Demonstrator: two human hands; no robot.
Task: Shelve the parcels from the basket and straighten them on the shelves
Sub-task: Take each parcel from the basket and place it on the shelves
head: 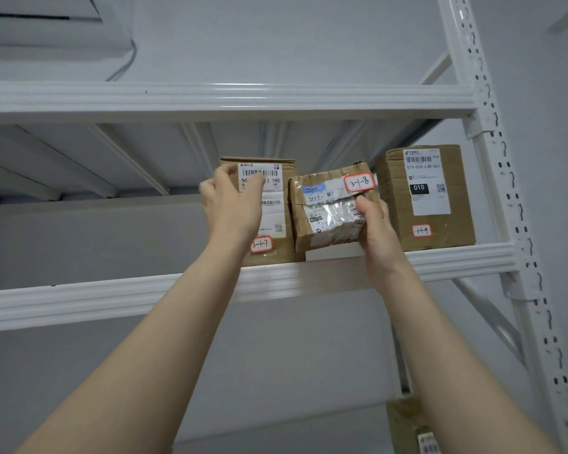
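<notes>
White shelving (112, 299): right hand (376, 224) pinches the tilted middle parcel (328, 208), left hand (232, 204) grips the left parcel (276, 244) beside it. A slack pinch could drop the tilted one.

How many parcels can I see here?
4: left parcel held by the left hand, tilted middle parcel gripped by the right hand, right parcel beside it, all at one shelf; a lower parcel bottom right. Others may be hidden.

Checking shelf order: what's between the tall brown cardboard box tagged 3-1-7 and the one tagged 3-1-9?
Head view: crumpled taped brown parcel tagged 3-1-8, right hand gripping it.
</notes>
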